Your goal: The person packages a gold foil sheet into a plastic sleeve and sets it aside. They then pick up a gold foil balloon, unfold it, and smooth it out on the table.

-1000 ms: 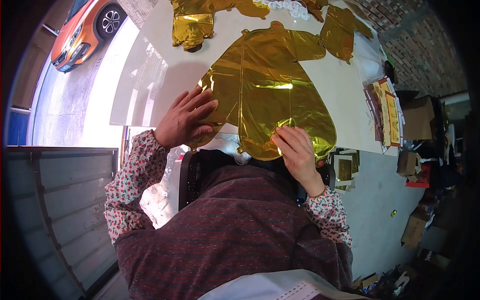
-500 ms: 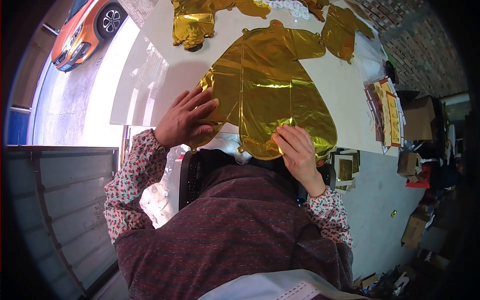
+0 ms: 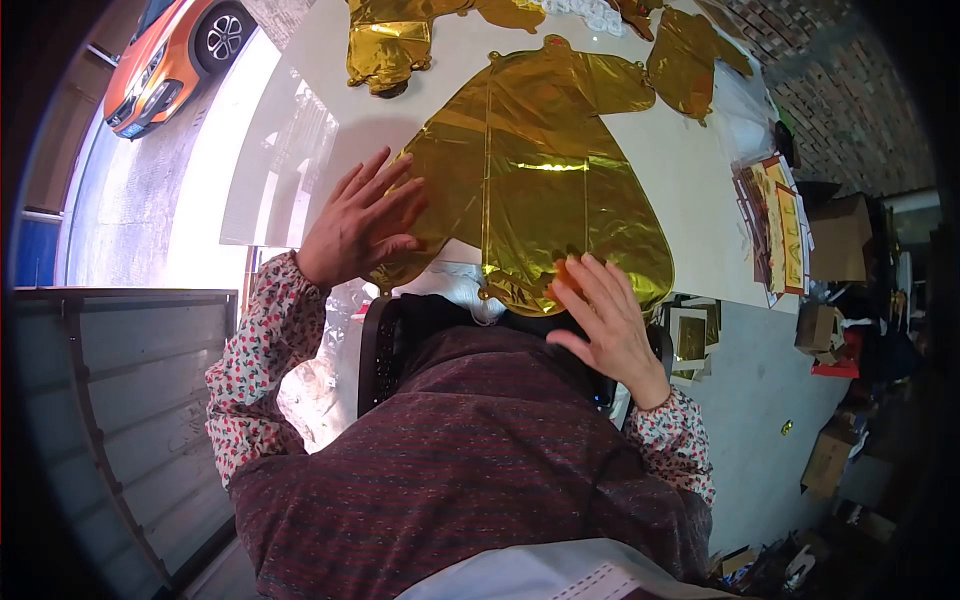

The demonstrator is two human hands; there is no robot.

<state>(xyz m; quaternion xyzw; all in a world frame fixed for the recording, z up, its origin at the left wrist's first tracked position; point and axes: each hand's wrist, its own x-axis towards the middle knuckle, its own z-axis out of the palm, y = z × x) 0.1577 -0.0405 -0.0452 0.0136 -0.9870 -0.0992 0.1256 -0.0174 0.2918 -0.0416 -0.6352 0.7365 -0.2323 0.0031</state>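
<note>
A large gold foil balloon (image 3: 540, 180), flat and uninflated, lies spread over the near part of the white table, its lower edge hanging at the table's front. Small round tabs stick out along its seam. My left hand (image 3: 360, 222) is at the balloon's left edge, fingers spread, holding nothing. Over the lower right part of the foil, my right hand (image 3: 607, 325) has its fingers stretched out and thumb apart, also with nothing in it. Reflections of both hands show in the shiny foil.
More gold foil balloons (image 3: 388, 52) lie at the table's far side, another (image 3: 682, 68) at the far right. Printed cards (image 3: 778, 228) stack at the right edge of the table (image 3: 690, 210). Cardboard boxes (image 3: 838, 236) stand beyond; an orange car (image 3: 165, 70) is outside at left.
My right hand has let go of the balloon's lower edge and opened, drawing slightly back. My left hand has shifted a little left with fingers spreading. The foil lies flatter.
</note>
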